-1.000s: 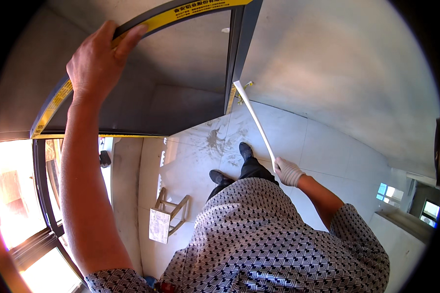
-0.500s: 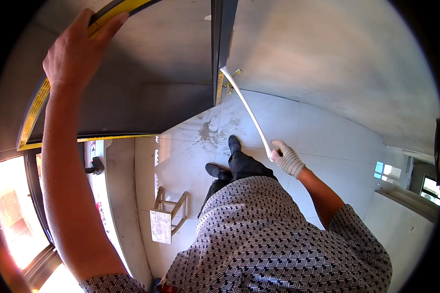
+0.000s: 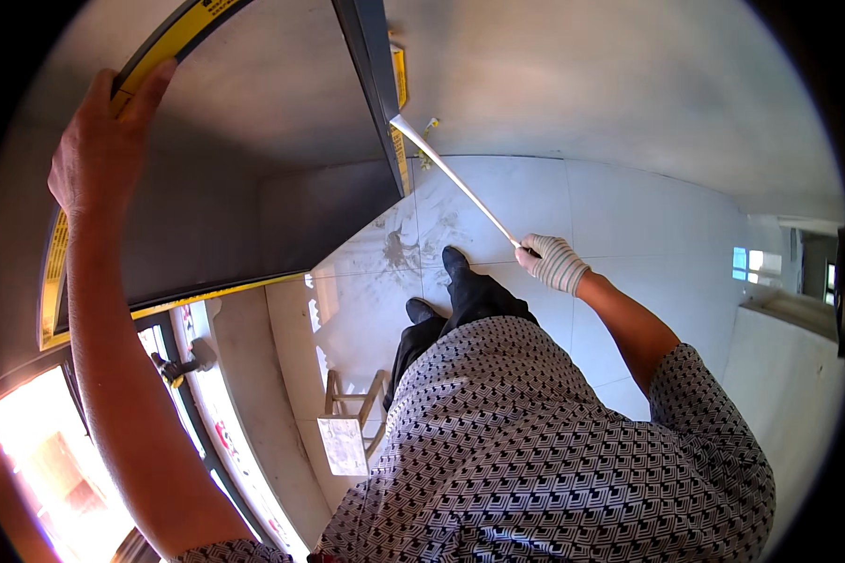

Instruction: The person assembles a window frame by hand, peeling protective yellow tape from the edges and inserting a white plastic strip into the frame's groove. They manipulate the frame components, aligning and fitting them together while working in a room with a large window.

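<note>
My bare left hand [image 3: 103, 150] is raised and rests its fingers on the yellow-taped edge of a large grey panel [image 3: 253, 169]. This panel stands tilted in front of me, with yellow tape along its left, lower and right edges. My right hand [image 3: 554, 263], in a striped white work glove, is shut on a long thin white strip [image 3: 451, 174]. The strip runs up and left from the glove to the panel's right edge, where its far tip touches. My black shoes [image 3: 446, 281] stand on the floor below.
Pale tiled floor [image 3: 554, 206] with a dark stain lies below. A small wooden stool [image 3: 347, 422] stands near my feet at the left. A window frame with a handle [image 3: 174, 366] and bright sunlight fills the lower left. A white wall [image 3: 629, 75] rises at the right.
The grey panel has swung so its right edge leans more to the left. My left hand slid down its taped edge, and my right hand with the strip moved slightly toward the panel.
</note>
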{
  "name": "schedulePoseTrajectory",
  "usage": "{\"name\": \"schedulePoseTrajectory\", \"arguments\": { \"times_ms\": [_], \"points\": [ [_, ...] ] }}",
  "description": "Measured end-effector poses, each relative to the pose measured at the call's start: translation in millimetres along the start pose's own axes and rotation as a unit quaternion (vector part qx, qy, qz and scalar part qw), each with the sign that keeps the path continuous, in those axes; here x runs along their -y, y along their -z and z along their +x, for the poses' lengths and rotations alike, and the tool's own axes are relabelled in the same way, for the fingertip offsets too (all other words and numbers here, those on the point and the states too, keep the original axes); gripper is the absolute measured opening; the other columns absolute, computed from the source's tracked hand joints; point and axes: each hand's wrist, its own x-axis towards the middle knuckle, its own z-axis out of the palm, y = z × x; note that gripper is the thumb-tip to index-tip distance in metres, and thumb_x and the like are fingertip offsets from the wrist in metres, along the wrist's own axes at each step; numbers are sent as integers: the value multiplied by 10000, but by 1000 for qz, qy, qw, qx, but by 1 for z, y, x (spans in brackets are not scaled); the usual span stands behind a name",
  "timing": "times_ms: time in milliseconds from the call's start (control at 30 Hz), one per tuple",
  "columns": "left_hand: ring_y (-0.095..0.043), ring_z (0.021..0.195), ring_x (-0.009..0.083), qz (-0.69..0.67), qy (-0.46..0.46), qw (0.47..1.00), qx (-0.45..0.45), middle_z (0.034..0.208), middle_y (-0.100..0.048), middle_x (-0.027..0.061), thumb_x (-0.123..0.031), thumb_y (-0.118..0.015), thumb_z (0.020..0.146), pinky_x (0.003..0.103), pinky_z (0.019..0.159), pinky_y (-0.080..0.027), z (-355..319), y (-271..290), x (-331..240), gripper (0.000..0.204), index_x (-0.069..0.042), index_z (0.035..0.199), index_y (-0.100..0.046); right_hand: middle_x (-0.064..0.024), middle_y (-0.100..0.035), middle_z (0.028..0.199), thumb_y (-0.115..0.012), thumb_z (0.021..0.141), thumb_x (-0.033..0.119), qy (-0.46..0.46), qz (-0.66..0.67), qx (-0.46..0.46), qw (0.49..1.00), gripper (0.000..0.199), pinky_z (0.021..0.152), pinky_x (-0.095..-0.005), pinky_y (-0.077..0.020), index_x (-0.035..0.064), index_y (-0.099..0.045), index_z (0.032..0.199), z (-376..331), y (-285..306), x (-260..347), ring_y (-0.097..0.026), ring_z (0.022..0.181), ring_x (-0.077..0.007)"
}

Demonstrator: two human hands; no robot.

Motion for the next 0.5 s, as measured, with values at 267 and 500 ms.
{"name": "schedulePoseTrajectory", "arguments": {
  "times_ms": [267, 500],
  "points": [
    [-723, 824, 235, -13, -28, 1000, 0, 842, -698, 51, -908, -342, 841, 458, 750, -566, 40, -6, -26, 811, -173, 1066, -600, -109, -642, 724, -604, 977, 266, 20, 56, -77, 995, 255, 655, -362, -513, 17, -657, 959, 6, -13, 8, -578, 621, -203],
    [-721, 849, 244, -24, -29, 999, 21, 864, -704, 57, -902, -344, 849, 461, 770, -551, 46, 5, -47, 793, -161, 990, -587, -142, -645, 733, -603, 973, 258, 33, 18, -97, 995, 241, 668, -388, -512, 23, -656, 967, 7, -19, 4, -589, 630, -260]
  ]
}}
